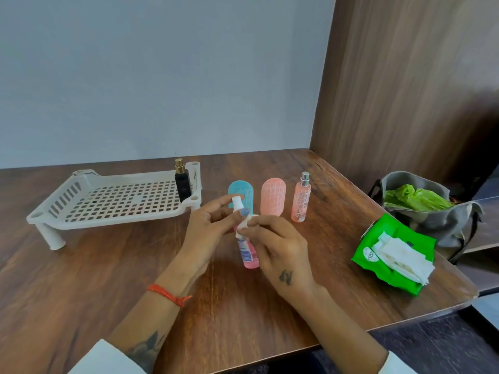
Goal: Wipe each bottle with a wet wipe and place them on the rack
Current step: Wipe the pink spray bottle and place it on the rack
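Note:
My left hand [208,228] holds a pink bottle [249,255] with a white cap upright above the table's middle. My right hand [280,247] presses a small white wet wipe [244,225] against the bottle's neck. A white slotted rack [54,209] stands at the left, with a black bottle [182,184] with a gold top at its right end. A teal flat bottle [241,193], a salmon flat bottle [273,197] and a pale pink spray bottle [301,198] stand on the table behind my hands.
A green wet wipe pack [378,255] lies open at the right with white wipes spilling out. A grey bag [437,225] with green plastic inside sits past the table's right edge. A wooden panel wall rises at the right.

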Motion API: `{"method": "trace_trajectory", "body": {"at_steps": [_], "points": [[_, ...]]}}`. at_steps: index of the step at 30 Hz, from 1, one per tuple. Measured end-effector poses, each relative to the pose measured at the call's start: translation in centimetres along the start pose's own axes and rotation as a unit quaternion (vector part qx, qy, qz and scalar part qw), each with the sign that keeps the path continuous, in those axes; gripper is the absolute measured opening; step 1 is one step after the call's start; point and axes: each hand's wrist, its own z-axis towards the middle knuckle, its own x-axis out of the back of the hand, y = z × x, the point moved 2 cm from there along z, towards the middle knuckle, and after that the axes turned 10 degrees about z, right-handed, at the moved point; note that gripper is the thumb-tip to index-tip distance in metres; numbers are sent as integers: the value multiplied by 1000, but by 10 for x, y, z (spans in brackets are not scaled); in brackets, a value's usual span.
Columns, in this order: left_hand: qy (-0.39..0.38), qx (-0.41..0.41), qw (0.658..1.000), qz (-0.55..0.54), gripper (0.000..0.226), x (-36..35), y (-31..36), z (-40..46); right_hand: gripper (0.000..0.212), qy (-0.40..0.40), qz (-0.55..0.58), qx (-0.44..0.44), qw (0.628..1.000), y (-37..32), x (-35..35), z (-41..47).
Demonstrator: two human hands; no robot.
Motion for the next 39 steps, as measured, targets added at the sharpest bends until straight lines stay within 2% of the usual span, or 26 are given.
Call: {"method": "trace_trajectory", "body": {"at_steps": [4, 7, 8, 10, 12, 14, 17, 21, 24, 25, 28, 30, 32, 36, 39], "points": [[-7, -4, 1000, 7, 43, 1, 1, -1, 13, 51, 145, -120, 981, 7, 3, 4], [-20, 1, 1000, 14, 40, 0, 2, -2, 14, 72, 232, -265, 933, 13, 8, 7], [-25, 4, 1000, 17, 42, -1, 2, -2, 15, 87, 223, -266, 934, 13, 9, 7], [-37, 5, 999, 19, 45, -1, 2, -3, 12, 106, 171, -195, 960, 10, 10, 6], [-45, 6, 999, 14, 44, 0, 2, -4, 11, 78, 144, -109, 980, 5, 5, 4], [-55, 8, 998, 15, 42, 1, 3, -5, 12, 49, 126, -76, 988, 5, 0, 2], [-72, 1, 997, 31, 43, 2, 4, -5, 8, 36, 149, -113, 982, 10, 0, 5], [-73, 11, 997, 38, 49, 3, 3, -4, 10, 8, 223, -215, 951, 17, 0, 5], [-78, 23, 996, 29, 45, 3, 1, -4, 7, 30, 227, -253, 940, 17, 1, 4], [-79, 24, 996, 23, 43, 2, 1, -4, 7, 54, 204, -235, 949, 15, 3, 4], [-77, 38, 996, -22, 38, 1, -1, -6, 8, 94, 96, -103, 986, 5, 7, 2], [-77, 42, 995, -41, 37, 0, -3, -6, 9, 56, 55, -29, 997, 0, 4, -3], [-73, 32, 996, -37, 37, -1, -3, -7, 11, 24, 28, 3, 999, -1, 2, -5], [-71, 1, 997, -11, 42, -2, -2, -5, 11, 36, 60, -38, 997, 3, 3, -1], [-74, -14, 997, 17, 44, 0, -1, -2, 9, 46, 149, -149, 976, 8, 2, 1]]}}
